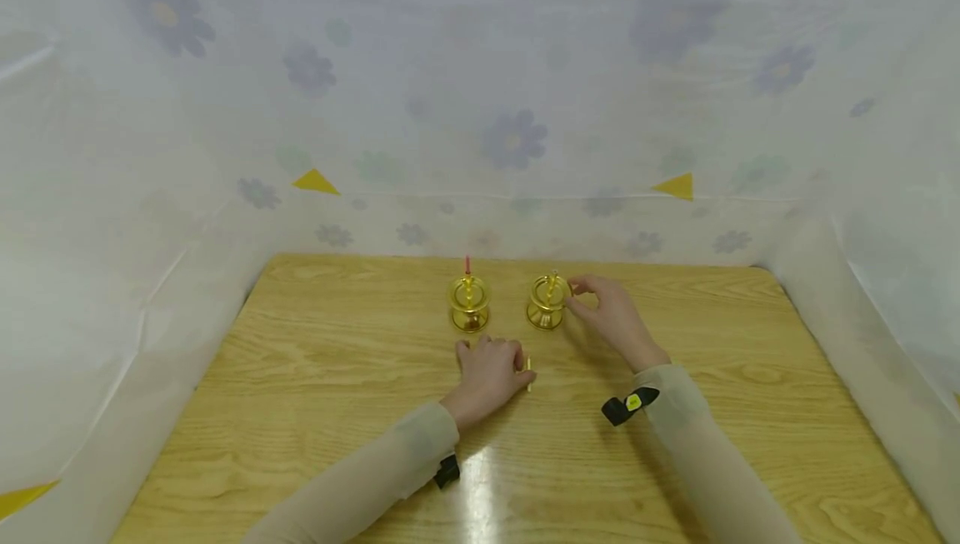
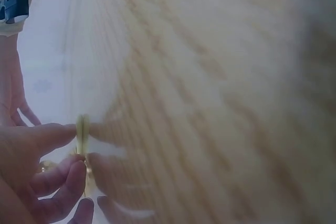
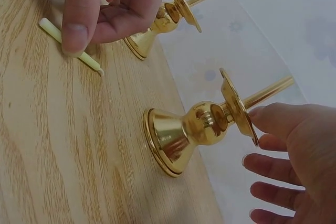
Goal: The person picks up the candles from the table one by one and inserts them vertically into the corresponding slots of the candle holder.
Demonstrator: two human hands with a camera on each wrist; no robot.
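A wooden table is seen inside a white enclosure of flower-printed sheeting, and two golden candle holders stand upright near its far edge, a little apart. The left holder already carries a thin pink candle on its spike, so that half of the work can be judged done. The right holder shows only its bare golden stem in the right wrist view, with no candle on it. A pale yellow candle is lying flat on the wood in front of the holders, nearer the left one. It is being pressed down under the thumb of the left hand, with the other fingers curled loosely above it; it has not been lifted clear, and a proper pinch around it cannot be made out, the left wrist view being too blurred to settle the matter. The right hand is held at the right holder with its fingers apart and relaxed, one fingertip touching the rim of the drip plate, nothing being clasped. What is left, by this reading, is for the yellow candle to be picked up and set on the empty right holder.
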